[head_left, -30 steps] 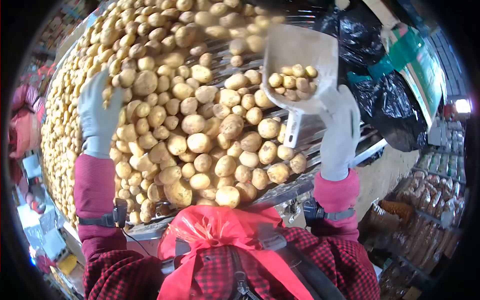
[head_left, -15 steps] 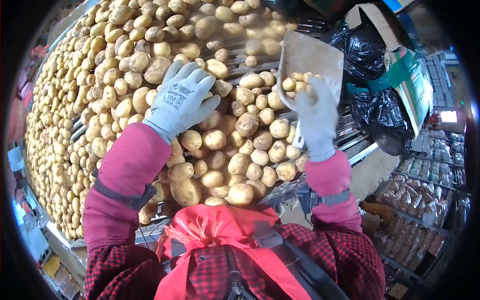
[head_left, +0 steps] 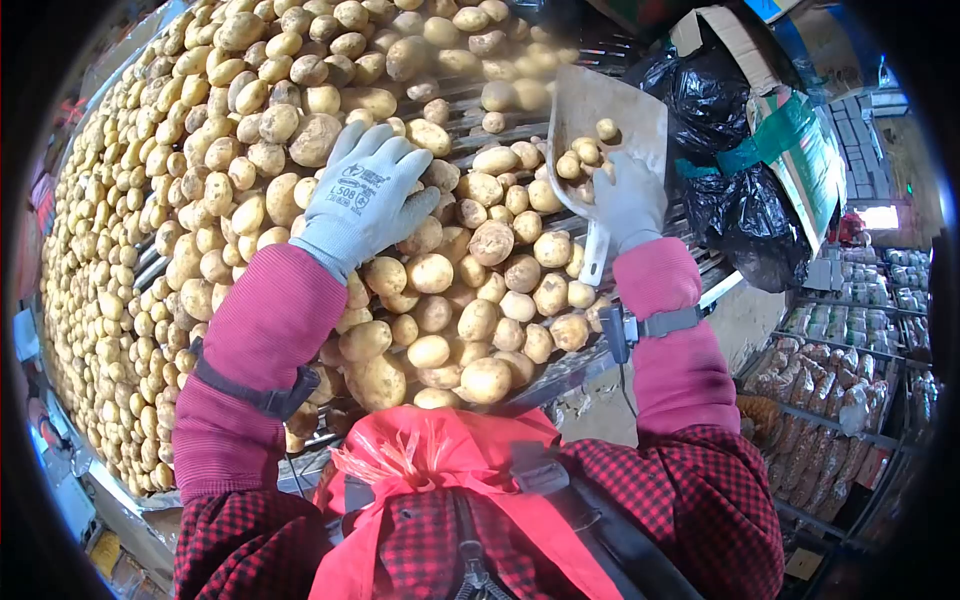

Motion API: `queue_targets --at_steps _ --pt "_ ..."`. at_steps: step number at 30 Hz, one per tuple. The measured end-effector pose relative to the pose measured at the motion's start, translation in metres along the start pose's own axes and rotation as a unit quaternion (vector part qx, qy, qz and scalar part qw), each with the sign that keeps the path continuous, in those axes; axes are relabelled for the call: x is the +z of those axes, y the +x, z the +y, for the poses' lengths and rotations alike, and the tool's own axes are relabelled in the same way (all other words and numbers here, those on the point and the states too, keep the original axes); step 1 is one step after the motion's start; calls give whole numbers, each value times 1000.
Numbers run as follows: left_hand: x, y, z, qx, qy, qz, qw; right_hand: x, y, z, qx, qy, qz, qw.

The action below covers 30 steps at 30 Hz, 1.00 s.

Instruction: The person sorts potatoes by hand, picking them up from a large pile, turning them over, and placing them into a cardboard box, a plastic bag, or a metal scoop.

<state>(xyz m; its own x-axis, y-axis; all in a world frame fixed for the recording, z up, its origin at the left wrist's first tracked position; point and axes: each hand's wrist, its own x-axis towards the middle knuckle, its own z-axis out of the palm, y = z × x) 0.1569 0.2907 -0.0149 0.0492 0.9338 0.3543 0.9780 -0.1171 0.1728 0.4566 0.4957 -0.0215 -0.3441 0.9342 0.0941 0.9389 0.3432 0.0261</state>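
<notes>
My left hand (head_left: 358, 200), in a grey-white work glove, lies flat with its fingers stretched over the potatoes (head_left: 278, 122). My right hand (head_left: 632, 200), gloved the same way, is over the lower right part of a worn, pale scoop (head_left: 625, 105). Its partly visible fingers look loosely bent and apart beside several small potatoes (head_left: 580, 158) in the scoop. One small potato (head_left: 607, 128) is a little above the others. The scoop's white handle (head_left: 595, 255) points toward me, below the right hand and outside its grip.
Potatoes of mixed sizes cover the slatted rack (head_left: 480, 120), whose dark bars show between them. Black plastic bags (head_left: 710, 100) and an opened cardboard box (head_left: 810, 165) with green tape stand to the right. Shelves of packed goods (head_left: 820, 380) are farther right.
My right hand has shifted slightly up over the scoop and is less blurred. One small potato now shows higher in the scoop. My left hand stays on the potatoes.
</notes>
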Motion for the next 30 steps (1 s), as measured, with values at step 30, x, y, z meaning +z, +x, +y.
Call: queue_targets --at_steps 30 --pt "-73 -252 85 -513 -337 394 684 -65 -191 -342 -231 507 -647 520"
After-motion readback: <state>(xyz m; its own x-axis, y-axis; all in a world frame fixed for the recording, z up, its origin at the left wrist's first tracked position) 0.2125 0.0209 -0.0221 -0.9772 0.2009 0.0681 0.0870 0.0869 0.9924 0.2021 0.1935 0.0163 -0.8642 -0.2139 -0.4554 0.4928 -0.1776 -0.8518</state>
